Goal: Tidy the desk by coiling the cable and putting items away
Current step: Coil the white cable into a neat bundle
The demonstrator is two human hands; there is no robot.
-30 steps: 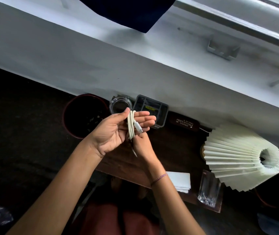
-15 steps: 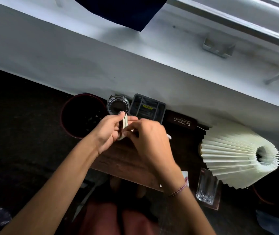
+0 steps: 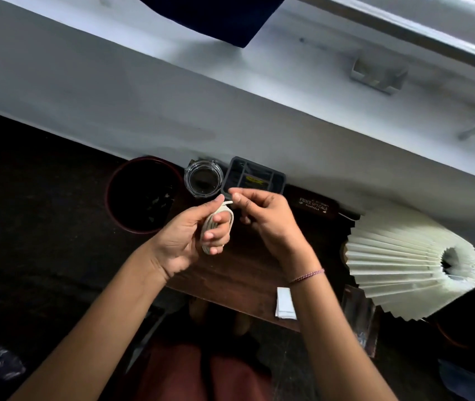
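Note:
A white cable (image 3: 212, 224) is coiled into a small bundle above the dark wooden desk (image 3: 239, 273). My left hand (image 3: 190, 235) is closed around the bundle, fingers through its loops. My right hand (image 3: 262, 218) pinches the cable's free end between thumb and forefinger just above the bundle, in front of a grey compartment organiser (image 3: 255, 176).
A round dark bin (image 3: 140, 195) and a clear glass jar (image 3: 203, 182) stand at the back left by the white wall. A brown spectacle case (image 3: 314, 205) lies right of the organiser. A pleated white lampshade (image 3: 409, 261), a drinking glass (image 3: 359, 316) and folded white paper (image 3: 285, 302) sit to the right.
My right hand has come from under the bundle to above it, now pulling the cable's end across the top. The left hand's fingers have curled tighter around the coil.

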